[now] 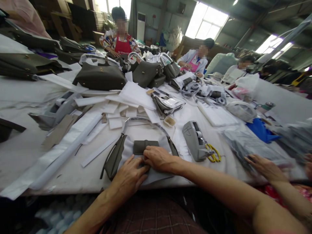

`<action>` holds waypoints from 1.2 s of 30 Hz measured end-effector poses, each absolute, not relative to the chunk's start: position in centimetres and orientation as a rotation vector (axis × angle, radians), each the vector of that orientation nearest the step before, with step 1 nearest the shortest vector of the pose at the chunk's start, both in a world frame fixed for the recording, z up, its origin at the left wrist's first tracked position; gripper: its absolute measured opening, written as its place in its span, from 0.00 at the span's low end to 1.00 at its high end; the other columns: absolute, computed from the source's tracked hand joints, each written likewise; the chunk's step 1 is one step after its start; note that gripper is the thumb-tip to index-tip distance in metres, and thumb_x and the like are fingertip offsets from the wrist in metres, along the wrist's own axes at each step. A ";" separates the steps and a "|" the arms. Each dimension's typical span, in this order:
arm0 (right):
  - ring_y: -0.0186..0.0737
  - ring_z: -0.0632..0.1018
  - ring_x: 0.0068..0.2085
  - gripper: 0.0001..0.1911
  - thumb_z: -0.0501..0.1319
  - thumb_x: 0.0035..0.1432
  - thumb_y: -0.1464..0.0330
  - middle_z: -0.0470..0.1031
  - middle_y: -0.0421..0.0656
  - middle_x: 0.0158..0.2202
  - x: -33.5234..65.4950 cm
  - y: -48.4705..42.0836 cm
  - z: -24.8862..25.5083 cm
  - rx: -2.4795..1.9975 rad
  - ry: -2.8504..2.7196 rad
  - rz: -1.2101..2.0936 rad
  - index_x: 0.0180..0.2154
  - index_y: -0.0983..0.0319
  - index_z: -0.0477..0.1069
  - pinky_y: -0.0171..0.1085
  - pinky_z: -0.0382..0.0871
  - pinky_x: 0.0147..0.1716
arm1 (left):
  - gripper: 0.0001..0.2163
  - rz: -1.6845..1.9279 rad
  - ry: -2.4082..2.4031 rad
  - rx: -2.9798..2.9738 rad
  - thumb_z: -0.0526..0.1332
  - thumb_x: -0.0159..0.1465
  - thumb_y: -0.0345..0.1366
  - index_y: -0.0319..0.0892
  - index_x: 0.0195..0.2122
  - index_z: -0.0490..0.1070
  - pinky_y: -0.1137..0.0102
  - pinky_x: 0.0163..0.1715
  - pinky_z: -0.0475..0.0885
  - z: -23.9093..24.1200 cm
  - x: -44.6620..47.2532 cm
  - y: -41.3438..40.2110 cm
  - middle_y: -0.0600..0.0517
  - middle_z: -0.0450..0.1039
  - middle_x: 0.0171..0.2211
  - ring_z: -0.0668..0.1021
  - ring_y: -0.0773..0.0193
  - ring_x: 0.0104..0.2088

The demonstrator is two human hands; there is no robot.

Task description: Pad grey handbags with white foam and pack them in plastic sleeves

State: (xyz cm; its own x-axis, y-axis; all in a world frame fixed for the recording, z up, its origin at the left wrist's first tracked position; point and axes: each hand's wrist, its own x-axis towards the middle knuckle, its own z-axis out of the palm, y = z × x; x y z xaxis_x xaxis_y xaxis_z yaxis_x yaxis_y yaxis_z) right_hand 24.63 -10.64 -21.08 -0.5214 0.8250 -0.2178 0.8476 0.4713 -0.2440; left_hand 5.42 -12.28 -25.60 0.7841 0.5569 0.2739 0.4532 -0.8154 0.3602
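Observation:
An olive-grey handbag (113,160) stands at the table's front edge, its handle (143,120) wrapped in clear film and arching up behind. Pale wrapping sheet (126,146) covers much of its body. Across its top middle lies a dark flap (139,148). My right hand (157,158) has its fingers curled down on the flap's right and lower part. Close beside it, my left hand (131,172) presses bent fingers on the bag's front below the flap. The fingertips of both hands nearly meet, and what lies under them is partly hidden.
A grey tape dispenser (193,139) and yellow-handled scissors (214,152) lie to the right. White foam sheets (136,94) and several handbags (99,76) fill the far side. A second tape dispenser (55,109) stands left. A co-worker's hand (266,167) rests on grey plastic bags at right.

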 end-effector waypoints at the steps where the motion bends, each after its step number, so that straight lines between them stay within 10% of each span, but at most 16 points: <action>1: 0.40 0.76 0.36 0.05 0.62 0.63 0.68 0.75 0.45 0.37 24.5 -11.3 -20.8 1.612 2.618 -0.499 0.37 0.63 0.74 0.35 0.67 0.33 | 0.15 0.576 0.775 2.739 0.61 0.65 0.32 0.48 0.52 0.73 0.49 0.58 0.68 -25.4 5.3 -12.5 0.47 0.75 0.51 0.78 0.54 0.49; 6: 0.41 0.77 0.45 0.12 0.58 0.67 0.62 0.78 0.45 0.43 26.1 -15.0 -19.2 1.926 2.750 -0.531 0.45 0.61 0.74 0.38 0.68 0.48 | 0.20 0.836 0.730 2.923 0.55 0.70 0.37 0.42 0.62 0.65 0.54 0.61 0.64 -23.9 4.8 -13.9 0.45 0.72 0.56 0.73 0.54 0.57; 12: 0.58 0.64 0.65 0.50 0.65 0.53 0.45 0.63 0.56 0.65 27.8 -17.6 -20.9 1.591 2.824 -0.374 0.66 0.65 0.55 0.59 0.48 0.66 | 0.20 0.822 0.783 3.001 0.45 0.71 0.28 0.40 0.60 0.67 0.62 0.57 0.67 -24.7 4.9 -14.2 0.48 0.73 0.56 0.74 0.60 0.55; 21: 0.53 0.59 0.68 0.44 0.65 0.58 0.58 0.55 0.55 0.69 28.3 -17.7 -22.8 1.436 2.800 -0.417 0.68 0.68 0.50 0.52 0.50 0.68 | 0.15 0.737 0.956 3.091 0.51 0.68 0.29 0.37 0.52 0.71 0.59 0.52 0.69 -26.2 7.3 -15.4 0.45 0.77 0.49 0.77 0.54 0.49; 28: 0.49 0.71 0.60 0.29 0.57 0.60 0.70 0.69 0.52 0.62 27.9 -16.7 -24.1 1.507 2.903 -0.131 0.63 0.68 0.62 0.49 0.66 0.61 | 0.11 0.856 1.099 3.040 0.52 0.69 0.29 0.39 0.48 0.72 0.63 0.44 0.72 -26.8 8.8 -14.9 0.46 0.77 0.43 0.78 0.56 0.42; 36: 0.45 0.67 0.64 0.26 0.47 0.63 0.80 0.71 0.50 0.60 28.2 -16.1 -28.7 1.490 3.139 0.682 0.61 0.69 0.64 0.47 0.69 0.59 | 0.19 1.026 1.048 3.175 0.47 0.73 0.37 0.40 0.59 0.68 0.58 0.64 0.56 -29.7 7.1 -15.0 0.46 0.68 0.60 0.68 0.53 0.61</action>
